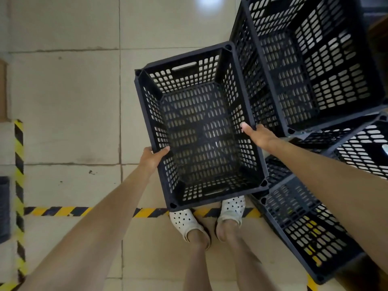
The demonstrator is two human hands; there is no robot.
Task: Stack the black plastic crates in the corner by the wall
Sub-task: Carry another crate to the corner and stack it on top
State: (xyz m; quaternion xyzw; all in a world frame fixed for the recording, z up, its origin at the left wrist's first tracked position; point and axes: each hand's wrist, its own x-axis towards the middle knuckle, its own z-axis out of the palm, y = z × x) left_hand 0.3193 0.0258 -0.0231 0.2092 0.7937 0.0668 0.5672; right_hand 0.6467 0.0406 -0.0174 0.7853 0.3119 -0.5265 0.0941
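Observation:
I hold an empty black plastic crate (199, 127) with perforated walls above the floor, in front of my legs. My left hand (152, 157) grips its left rim, thumb over the edge. My right hand (257, 135) grips its right rim. To the right rises a tall stack of black crates (310, 66), its top crate open toward me. Further crates lie lower at the right (365, 148) and lower right (304, 234). The held crate's right side is close to the stack.
The floor is pale tile (67, 114). Yellow-and-black hazard tape (19, 164) runs down the left and across the floor under my white clogs (184, 221). A dark object (4, 208) sits at the left edge and brown cardboard at the far left.

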